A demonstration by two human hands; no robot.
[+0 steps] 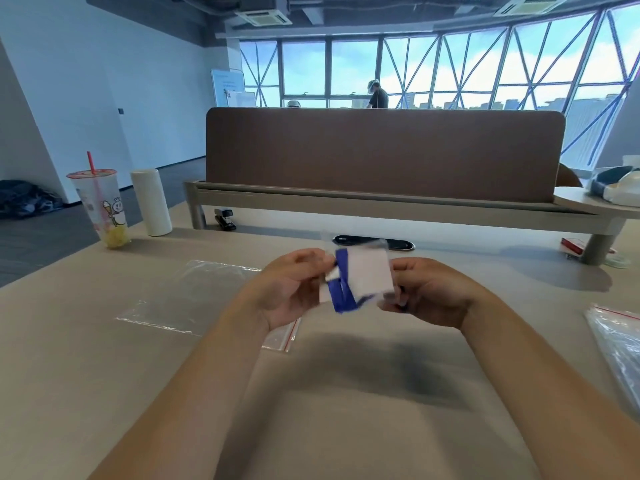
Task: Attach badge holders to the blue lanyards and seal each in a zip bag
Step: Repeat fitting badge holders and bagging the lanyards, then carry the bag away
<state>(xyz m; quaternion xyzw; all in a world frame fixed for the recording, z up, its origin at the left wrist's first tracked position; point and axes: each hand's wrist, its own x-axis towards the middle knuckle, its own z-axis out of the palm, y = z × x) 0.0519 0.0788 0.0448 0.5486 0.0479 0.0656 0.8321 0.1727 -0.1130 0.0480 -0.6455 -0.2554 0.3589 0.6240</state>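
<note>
Zip bag (363, 251) is hanging mid-air over the desk (104, 358), btwn both hands. Left hand (294, 289) + right hand (427, 294) are pinching its side edges, fingers curled. Badge holder (369, 275) and folded blue lanyard (341, 292) are apparently sitting inside. Prob sealing step. Blur is hiding the zip, so can't tell if it's closed. Next move is calling for fingertips running along the strip, pressing evenly.

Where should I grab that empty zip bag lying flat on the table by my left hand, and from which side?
Pinch the zip bag at its red-striped mouth, the edge nearest your left hand. It lies flat, so come from its near right end, probably sliding a thumb under. Both it and your right hand hold the badge holder, so free one first.
</note>
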